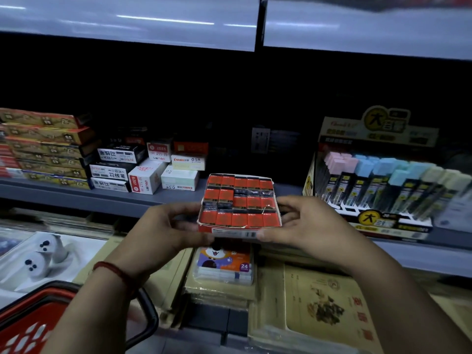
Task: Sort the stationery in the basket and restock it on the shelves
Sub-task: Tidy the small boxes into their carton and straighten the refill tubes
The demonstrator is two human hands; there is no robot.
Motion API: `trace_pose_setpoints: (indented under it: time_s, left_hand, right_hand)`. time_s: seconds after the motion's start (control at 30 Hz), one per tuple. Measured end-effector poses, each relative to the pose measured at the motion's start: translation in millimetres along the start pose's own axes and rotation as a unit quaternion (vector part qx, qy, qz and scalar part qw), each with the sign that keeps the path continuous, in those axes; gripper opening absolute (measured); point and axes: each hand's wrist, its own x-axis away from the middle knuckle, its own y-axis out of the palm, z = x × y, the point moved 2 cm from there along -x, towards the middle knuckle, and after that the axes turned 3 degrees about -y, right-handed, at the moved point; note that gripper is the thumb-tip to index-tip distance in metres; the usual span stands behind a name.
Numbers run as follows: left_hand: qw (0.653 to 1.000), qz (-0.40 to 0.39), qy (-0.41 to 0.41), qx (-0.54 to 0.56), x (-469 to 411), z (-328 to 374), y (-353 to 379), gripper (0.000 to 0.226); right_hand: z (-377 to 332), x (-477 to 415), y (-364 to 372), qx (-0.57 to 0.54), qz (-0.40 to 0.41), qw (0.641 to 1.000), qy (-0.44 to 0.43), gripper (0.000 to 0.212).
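Basket (28, 325) low by your left arm | your left hand (163, 231) and right hand (306, 226) grip the box (240, 203), fingers curled round its two ends | box of red packs held up before the shelf (76, 198), cartons (143, 175) to its left, display (378, 180) to its right

Two hands (163, 232) (305, 226), one red carton (238, 203), one red basket (25, 324).

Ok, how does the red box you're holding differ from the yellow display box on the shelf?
The left hand and right hand hold the red box; the yellow display box stands on the shelf. The red box carries flat orange packs, the display box upright pastel-capped tubes under a tall header card. Both are open-topped.
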Motion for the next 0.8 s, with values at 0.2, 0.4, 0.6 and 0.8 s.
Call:
trace_pose_setpoints:
  time_s: [0.2, 0.4, 0.6, 0.8]
  left_hand:
    - [0.998, 0.057, 0.008, -0.009, 0, 2, 3, 0.039]
    - [0.999, 0.034, 0.001, -0.025, -7, 1, 10, 0.063]
    - [1.0, 0.015, 0.007, -0.012, -15, 1, 7, 0.074]
    - [1.0, -0.001, 0.014, -0.013, -18, 0, 3, 0.071]
  right_hand:
    - [-3, -2, 5, 0.016, 0.023, 1.0, -0.008, 0.031]
    - [-10, -7, 6, 0.055, 0.041, 0.997, -0.021, 0.045]
    - [-26, -38, -6, 0.159, 0.039, 0.985, -0.062, 0.078]
    - [-43, -92, -17, 0.255, -0.059, 0.965, -0.026, 0.081]
